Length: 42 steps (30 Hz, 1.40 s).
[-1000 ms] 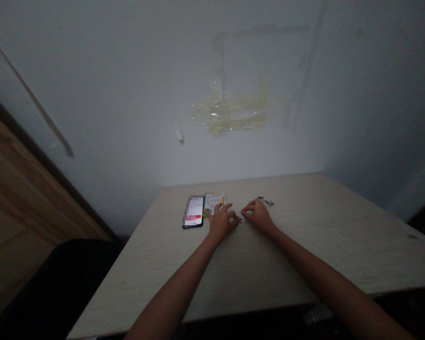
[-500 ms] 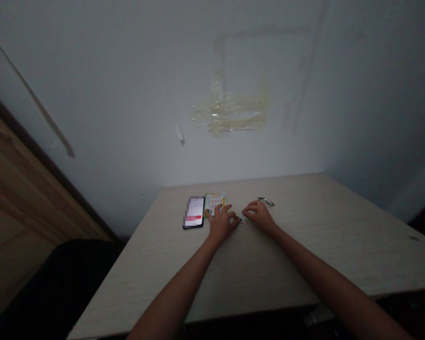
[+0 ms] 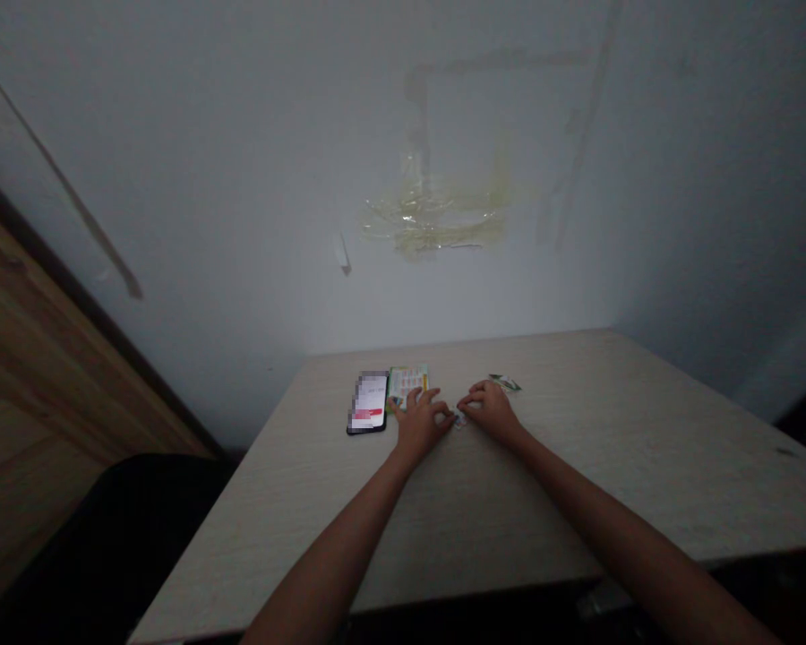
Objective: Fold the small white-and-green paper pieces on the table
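Note:
Near the middle of the table, a small whitish piece with coloured print (image 3: 459, 419) lies between my hands, too small and dim to identify further. My left hand (image 3: 419, 425) pinches its left side with thumb and forefinger, the other fingers spread. From the right, the fingertips of my right hand (image 3: 494, 412) are pressed together at its upper edge. A green and white printed card or booklet (image 3: 408, 376) lies just beyond my left fingers, partly covered by them. Behind my right hand is a small green and white wrapper-like scrap (image 3: 506, 383).
A phone with a lit screen (image 3: 369, 403) lies left of the booklet. The pale wooden table (image 3: 349, 528) meets a wall (image 3: 242, 179) bearing yellowed tape (image 3: 436, 219). A dark chair-like shape (image 3: 127, 537) stands at the left, by wooden boards (image 3: 13, 340).
The fingers of my right hand have shifted slightly down at the small piece, and less of it shows. My left hand has stayed in place.

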### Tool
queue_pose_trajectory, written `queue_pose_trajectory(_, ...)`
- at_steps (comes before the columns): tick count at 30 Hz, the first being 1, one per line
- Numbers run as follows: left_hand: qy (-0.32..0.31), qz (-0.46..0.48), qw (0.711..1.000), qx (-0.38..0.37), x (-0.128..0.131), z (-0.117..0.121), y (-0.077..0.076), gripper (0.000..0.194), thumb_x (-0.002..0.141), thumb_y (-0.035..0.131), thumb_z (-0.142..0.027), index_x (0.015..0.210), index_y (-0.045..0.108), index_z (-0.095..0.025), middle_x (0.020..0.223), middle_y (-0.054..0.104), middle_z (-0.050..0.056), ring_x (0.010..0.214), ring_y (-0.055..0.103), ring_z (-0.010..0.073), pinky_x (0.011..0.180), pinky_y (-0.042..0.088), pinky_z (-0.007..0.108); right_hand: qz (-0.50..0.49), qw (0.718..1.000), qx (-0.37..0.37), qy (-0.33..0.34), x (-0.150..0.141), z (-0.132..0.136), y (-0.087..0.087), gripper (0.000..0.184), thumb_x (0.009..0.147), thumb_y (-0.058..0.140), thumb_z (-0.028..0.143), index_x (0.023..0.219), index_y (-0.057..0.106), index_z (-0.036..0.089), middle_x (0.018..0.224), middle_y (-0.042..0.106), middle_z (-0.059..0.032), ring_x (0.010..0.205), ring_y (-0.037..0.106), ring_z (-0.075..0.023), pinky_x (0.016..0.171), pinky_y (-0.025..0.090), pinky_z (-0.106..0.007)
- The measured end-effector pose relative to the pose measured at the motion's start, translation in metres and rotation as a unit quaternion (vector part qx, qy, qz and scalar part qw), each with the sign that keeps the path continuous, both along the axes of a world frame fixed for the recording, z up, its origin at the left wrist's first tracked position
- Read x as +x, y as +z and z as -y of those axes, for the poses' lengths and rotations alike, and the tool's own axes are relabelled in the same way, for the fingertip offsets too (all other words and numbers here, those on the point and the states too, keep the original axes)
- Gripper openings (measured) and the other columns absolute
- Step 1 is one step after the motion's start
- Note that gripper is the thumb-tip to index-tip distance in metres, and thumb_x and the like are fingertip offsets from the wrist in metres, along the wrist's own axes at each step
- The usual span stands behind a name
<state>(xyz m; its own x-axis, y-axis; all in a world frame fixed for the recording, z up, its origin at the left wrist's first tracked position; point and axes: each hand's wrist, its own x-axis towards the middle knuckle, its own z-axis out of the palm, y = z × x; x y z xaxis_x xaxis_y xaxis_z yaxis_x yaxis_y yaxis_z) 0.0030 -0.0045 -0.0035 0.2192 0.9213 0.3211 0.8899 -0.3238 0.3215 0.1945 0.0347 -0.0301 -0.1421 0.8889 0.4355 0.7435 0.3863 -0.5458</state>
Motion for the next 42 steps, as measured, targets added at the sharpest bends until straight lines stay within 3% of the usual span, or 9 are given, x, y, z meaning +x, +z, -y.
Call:
queue_pose_trajectory(12,-0.003,0.0,1.0,0.01,-0.001,-0.001,-0.004,0.013,0.085,0.065,-0.046,0.09,0.071,-0.036,0.139,0.055,-0.005,0.137,0.031,0.0331,0.104,0.001,0.079,-0.016,1.0,0.011,-0.015,-0.001,0.0,-0.001,0.018,0.08,0.069,0.037,0.087,0.079,0.025,0.099,0.061,-0.0089,0.097,0.055,-0.0237,0.093,0.041,-0.038)
queue_pose_trajectory(19,0.003,-0.004,1.0,-0.005,0.0,0.001,-0.001,0.016,0.085,0.064,-0.047,0.092,0.072,-0.036,0.139,0.054,-0.005,0.137,0.031,0.0319,0.105,0.0,0.078,-0.052,0.998,0.017,0.015,0.006,-0.006,-0.006,0.013,0.078,0.07,0.032,0.084,0.079,0.025,0.104,0.063,-0.0089,0.101,0.056,-0.0247,0.096,0.04,-0.041)
queue_pose_trajectory(24,0.0,-0.001,1.0,0.001,-0.001,0.0,-0.002,0.016,0.085,0.064,-0.049,0.094,0.072,-0.039,0.138,0.056,-0.005,0.137,0.031,0.0326,0.104,0.0,0.079,-0.017,0.998,0.019,0.05,0.007,-0.005,-0.007,0.008,0.077,0.071,0.03,0.079,0.078,0.027,0.108,0.064,-0.0071,0.103,0.056,-0.0239,0.097,0.039,-0.041)
queue_pose_trajectory(30,0.001,-0.005,1.0,0.003,-0.001,0.001,-0.002,0.016,0.085,0.064,-0.048,0.096,0.072,-0.041,0.138,0.056,-0.004,0.137,0.032,0.0336,0.104,0.0,0.079,0.018,0.999,0.026,0.043,0.005,-0.001,-0.006,0.006,0.077,0.072,0.029,0.078,0.078,0.029,0.108,0.065,-0.0058,0.107,0.054,-0.0244,0.098,0.037,-0.042)
queue_pose_trajectory(42,0.016,-0.005,1.0,0.009,0.001,0.002,-0.003,0.019,0.083,0.065,-0.05,0.097,0.072,-0.04,0.138,0.055,-0.003,0.137,0.032,0.0326,0.106,0.0,0.076,0.002,0.996,0.027,0.087,0.011,-0.002,-0.009,0.005,0.074,0.075,0.029,0.076,0.077,0.025,0.104,0.065,-0.0068,0.104,0.055,-0.0231,0.097,0.039,-0.041)
